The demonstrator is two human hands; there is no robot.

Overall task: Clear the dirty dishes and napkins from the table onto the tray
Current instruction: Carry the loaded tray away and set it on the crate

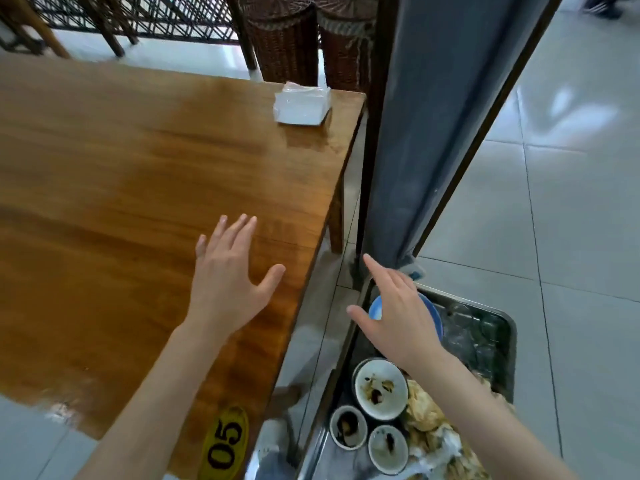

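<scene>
Both hands are spread and hold nothing, the left hand (225, 278) over the wooden counter (138, 161), the right hand (398, 317) above the metal tray (498, 327) holding dirty bowls (381, 388) and crumpled napkins (433, 427).

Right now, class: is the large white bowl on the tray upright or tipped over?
Upright: the large white bowl sits mouth-up on the tray, dark food scraps visible inside.

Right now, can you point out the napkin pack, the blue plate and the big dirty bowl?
napkin pack (302, 105): head view, on its clear wrapper.
blue plate (375, 309): head view, left rim, beside the thumb.
big dirty bowl (381, 388): head view, on its stained inside.
</scene>
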